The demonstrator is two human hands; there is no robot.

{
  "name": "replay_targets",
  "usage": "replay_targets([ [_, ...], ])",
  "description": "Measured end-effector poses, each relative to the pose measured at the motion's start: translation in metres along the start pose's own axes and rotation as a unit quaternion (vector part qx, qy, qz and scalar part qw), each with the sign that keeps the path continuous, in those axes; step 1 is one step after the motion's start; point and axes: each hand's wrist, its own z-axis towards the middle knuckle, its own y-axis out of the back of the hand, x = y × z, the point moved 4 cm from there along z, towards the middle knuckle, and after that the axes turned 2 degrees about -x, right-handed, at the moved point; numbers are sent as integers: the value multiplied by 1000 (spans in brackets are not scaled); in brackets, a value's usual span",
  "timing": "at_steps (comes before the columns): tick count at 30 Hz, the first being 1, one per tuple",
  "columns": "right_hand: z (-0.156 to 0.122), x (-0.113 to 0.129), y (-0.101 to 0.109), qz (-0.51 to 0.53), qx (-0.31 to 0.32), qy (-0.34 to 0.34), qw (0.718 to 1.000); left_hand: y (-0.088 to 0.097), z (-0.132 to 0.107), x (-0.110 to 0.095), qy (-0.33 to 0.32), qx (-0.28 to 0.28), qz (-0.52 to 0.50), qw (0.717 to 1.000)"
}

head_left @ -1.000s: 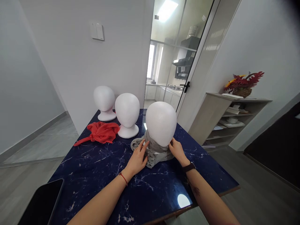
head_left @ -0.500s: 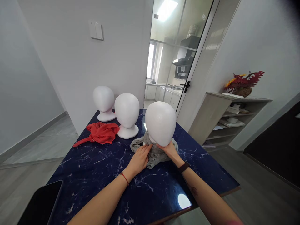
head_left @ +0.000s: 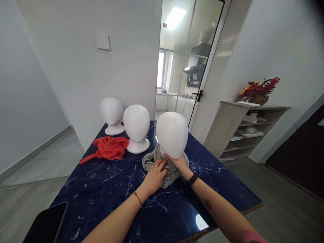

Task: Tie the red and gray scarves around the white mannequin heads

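A white mannequin head (head_left: 172, 134) stands on a dark blue marble table (head_left: 106, 189), with a grey scarf (head_left: 152, 161) bunched round its neck and base. My left hand (head_left: 155, 176) lies on the front of the scarf, fingers curled into the cloth. My right hand (head_left: 177, 161) is tucked just under the head's chin, fingers pinched on the scarf there. Both hands meet at the front of the neck.
Two more white mannequin heads (head_left: 136, 126) (head_left: 111, 114) stand behind to the left, a red scarf (head_left: 108, 150) crumpled in front of them. A black phone (head_left: 45, 224) lies at the table's near left corner. A shelf unit (head_left: 243, 130) stands right, a glass door (head_left: 202, 67) behind.
My right hand has slid from the right side of the neck to the front under the chin. My left hand moved slightly right on the scarf. The camera tilted a little.
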Motion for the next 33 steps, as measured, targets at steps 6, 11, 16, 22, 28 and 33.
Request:
replay_targets([
  [6, 2, 5, 10, 76, -24, -59, 995, 3, -3, -7, -18, 40, 45, 998],
  [11, 3, 7, 28, 157, -75, -80, 981, 7, -7, 3, 69, 13, 59, 996],
  [16, 8, 8, 50, 206, -116, -103, 966, 5, -13, 15, 222, -12, 50, 974],
  [22, 17, 3, 76, 234, -57, -79, 967, 0, -18, 19, 239, -16, -147, 960],
  [28, 9, -2, 72, 242, 12, -117, 963, 15, -16, 19, 229, -110, -318, 913],
  [33, 0, 3, 63, 227, 66, -123, 964, 12, -16, 24, 294, -150, -373, 867],
])
